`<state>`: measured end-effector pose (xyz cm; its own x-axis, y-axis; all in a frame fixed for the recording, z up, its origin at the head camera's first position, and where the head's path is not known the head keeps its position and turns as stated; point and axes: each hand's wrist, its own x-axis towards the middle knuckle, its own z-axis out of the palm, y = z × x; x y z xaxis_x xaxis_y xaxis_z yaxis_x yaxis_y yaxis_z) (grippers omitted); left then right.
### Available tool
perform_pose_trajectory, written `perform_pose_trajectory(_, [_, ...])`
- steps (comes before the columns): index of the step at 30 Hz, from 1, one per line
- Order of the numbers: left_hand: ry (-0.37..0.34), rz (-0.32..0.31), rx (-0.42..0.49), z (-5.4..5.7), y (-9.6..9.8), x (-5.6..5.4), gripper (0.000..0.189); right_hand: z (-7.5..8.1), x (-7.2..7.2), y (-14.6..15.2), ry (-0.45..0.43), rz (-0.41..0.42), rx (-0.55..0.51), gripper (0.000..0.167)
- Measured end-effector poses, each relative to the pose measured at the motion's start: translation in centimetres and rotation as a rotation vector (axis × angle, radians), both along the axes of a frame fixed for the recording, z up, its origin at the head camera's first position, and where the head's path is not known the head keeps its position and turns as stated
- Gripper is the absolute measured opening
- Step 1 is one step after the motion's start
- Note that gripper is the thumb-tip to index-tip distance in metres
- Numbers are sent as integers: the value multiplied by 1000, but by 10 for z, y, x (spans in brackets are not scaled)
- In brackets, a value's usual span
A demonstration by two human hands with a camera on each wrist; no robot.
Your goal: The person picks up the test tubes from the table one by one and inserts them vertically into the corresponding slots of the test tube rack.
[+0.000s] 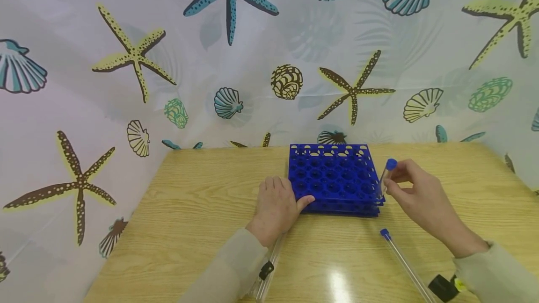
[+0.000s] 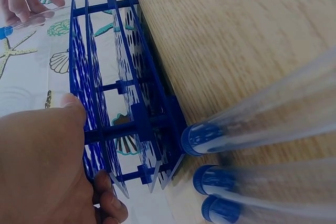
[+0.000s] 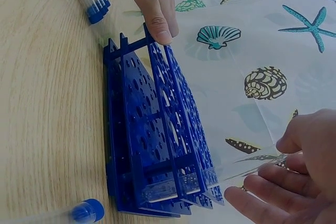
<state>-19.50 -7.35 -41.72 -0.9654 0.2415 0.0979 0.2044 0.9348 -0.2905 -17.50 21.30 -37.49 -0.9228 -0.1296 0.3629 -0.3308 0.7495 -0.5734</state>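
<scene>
A blue tiered test tube rack (image 1: 332,174) stands on the wooden table. My left hand (image 1: 278,205) grips its front left corner, the thumb lying on the top tier; in the left wrist view, fingertips (image 2: 111,203) curl round the end. At the front right corner, my right hand (image 1: 425,195) pinches a clear test tube (image 1: 384,179) with a blue cap. The right wrist view shows that tube's rounded lower end (image 3: 157,191) passed down through the rack's upper tiers, and the tube slightly tilted. The top tier's other holes show no caps.
Another blue-capped tube (image 1: 406,263) lies on the table at the front right. Three capped tubes (image 2: 220,179) lie side by side near the left wrist. Behind the table (image 1: 202,186) hangs a cloth (image 1: 252,60) printed with shells and starfish.
</scene>
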Motion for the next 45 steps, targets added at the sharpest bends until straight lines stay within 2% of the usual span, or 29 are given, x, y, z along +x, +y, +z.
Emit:
perform_pose_trajectory(24, [3,-15,16,0,0,0,74,3,8,9,-29,44,14,19])
perform_pose_trajectory(38, [-23,3,39,1,1,-1,75,1,20,21,-138,13,70,20])
perform_pose_trajectory(45, [-23,10,27,0,1,0,76,-8,28,23,-204,22,120,21])
